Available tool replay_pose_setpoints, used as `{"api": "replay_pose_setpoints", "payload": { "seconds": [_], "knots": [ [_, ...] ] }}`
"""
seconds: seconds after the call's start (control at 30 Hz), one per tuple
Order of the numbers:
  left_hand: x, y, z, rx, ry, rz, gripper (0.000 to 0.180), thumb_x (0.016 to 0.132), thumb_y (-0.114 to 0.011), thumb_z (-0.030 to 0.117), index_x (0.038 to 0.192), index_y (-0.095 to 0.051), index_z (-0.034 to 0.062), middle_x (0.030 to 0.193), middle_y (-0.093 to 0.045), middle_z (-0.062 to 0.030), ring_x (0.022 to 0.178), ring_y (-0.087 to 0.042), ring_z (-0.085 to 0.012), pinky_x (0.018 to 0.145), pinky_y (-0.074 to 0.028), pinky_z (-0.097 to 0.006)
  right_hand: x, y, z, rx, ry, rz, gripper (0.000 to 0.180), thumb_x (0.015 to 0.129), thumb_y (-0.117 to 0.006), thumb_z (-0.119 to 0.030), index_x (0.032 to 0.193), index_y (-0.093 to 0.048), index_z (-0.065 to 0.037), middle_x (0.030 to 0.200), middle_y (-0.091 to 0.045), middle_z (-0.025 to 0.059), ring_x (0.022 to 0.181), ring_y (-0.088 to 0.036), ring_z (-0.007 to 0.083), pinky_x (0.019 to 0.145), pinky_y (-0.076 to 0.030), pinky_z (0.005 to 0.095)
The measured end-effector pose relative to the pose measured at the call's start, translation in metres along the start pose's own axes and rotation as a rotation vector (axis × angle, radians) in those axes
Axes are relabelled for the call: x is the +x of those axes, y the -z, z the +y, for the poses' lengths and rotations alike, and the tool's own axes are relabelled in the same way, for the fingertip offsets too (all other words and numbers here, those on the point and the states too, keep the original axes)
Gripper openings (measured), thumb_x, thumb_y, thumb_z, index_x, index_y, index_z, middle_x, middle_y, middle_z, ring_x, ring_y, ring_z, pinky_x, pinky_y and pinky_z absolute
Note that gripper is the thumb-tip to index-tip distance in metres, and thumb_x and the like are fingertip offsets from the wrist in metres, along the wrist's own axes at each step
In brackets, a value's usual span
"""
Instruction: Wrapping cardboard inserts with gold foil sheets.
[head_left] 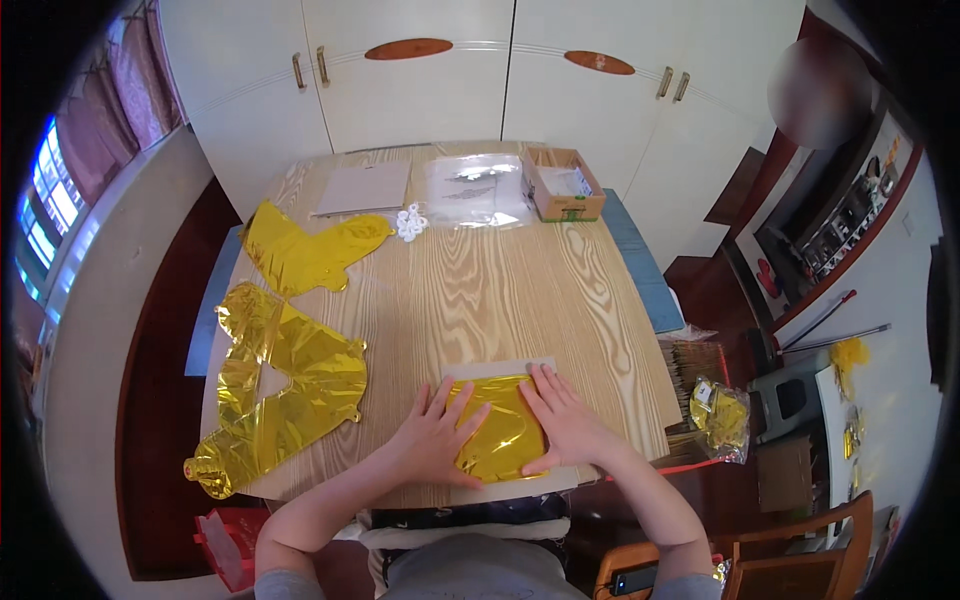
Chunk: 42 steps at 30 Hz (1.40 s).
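A folded sheet of shiny gold foil (505, 430) lies flat near the front edge of the table. Beneath it, a pale flat board (500, 368) shows along the far and near sides. My left hand (436, 443) rests on the foil's left side with fingers spread. On the right side my right hand (568, 418) lies flat, fingers apart, its fingertips by the far corner. To the left is an uninflated gold foil balloon (315, 375) with a rounded, knobbed outline. Beyond it spreads a second gold foil piece (312, 248), likewise limp.
Along the far side of the wood-grain table (480, 290) are a pale square board (365, 188), small white rings (410, 223), clear plastic bags (478, 190) and an open cardboard box (563, 185). A wooden chair (800, 555) stands at the lower right, and bagged gold foil (720, 418) sits beside the table.
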<state>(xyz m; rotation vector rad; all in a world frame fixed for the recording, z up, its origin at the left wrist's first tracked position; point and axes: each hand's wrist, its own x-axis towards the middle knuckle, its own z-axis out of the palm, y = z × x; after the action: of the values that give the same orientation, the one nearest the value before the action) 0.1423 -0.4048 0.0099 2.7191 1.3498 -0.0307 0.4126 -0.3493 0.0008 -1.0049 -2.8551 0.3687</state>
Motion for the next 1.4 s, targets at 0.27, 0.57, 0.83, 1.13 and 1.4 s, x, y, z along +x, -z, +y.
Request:
{"api": "replay_pose_setpoints", "payload": {
  "seconds": [0.27,0.57,0.83,1.13,1.4],
  "knots": [
    [-0.006,-0.002,0.002,-0.03,0.029,0.045,0.104,0.075,-0.058,0.076,0.148,-0.034,0.0066,0.152,-0.026,-0.0296,0.143,-0.017,-0.0504,0.112,-0.019,-0.064,0.007,0.002,-0.009,-0.099,0.001,-0.072,0.121,0.066,-0.066,-0.076,0.149,-0.025,0.003,0.155,-0.015,0.0333,0.145,-0.013,0.0483,0.119,-0.014,0.0512],
    [-0.13,0.032,0.045,-0.867,0.684,-0.241,0.036,0.089,-0.069,0.027,0.105,-0.059,-0.0037,0.089,-0.063,-0.0154,0.08,-0.062,-0.026,0.071,-0.048,-0.033,0.037,-0.004,-0.045,-0.012,0.172,-0.139,0.12,0.067,-0.065,-0.076,0.149,-0.026,0.002,0.155,-0.017,0.0315,0.145,-0.013,0.0466,0.119,-0.014,0.0503],
    [-0.167,-0.123,0.072,-2.206,1.04,0.25,0.031,0.094,-0.063,0.015,0.116,-0.06,-0.0062,0.105,-0.069,-0.0113,0.092,-0.067,-0.021,0.085,-0.054,-0.035,0.069,-0.004,-0.062,0.055,0.401,-0.16,0.11,0.074,-0.063,-0.071,0.149,-0.027,0.002,0.154,-0.02,0.0307,0.145,-0.015,0.0457,0.119,-0.015,0.0492],
    [-0.14,-0.085,0.088,-2.174,0.994,0.344,0.02,0.098,-0.059,0.017,0.102,-0.067,-0.0004,0.077,-0.061,-0.0038,0.063,-0.054,-0.0113,0.058,-0.043,-0.029,0.244,-0.001,0.099,0.031,-0.014,0.204,0.083,0.09,-0.051,-0.058,0.147,-0.032,0.001,0.156,-0.025,0.0223,0.146,-0.02,0.0366,0.118,-0.019,0.0487],
    [-0.146,-0.102,0.072,-2.254,0.988,0.19,0.02,0.099,-0.057,0.019,0.097,-0.064,0.0004,0.069,-0.058,-0.0037,0.052,-0.049,-0.0125,0.052,-0.04,-0.029,0.284,0.013,0.134,-0.063,-0.289,0.06,0.091,0.09,-0.04,-0.068,0.153,-0.023,-0.004,0.16,-0.02,0.0141,0.15,-0.012,0.0294,0.121,-0.007,0.0488]
  ]
}}
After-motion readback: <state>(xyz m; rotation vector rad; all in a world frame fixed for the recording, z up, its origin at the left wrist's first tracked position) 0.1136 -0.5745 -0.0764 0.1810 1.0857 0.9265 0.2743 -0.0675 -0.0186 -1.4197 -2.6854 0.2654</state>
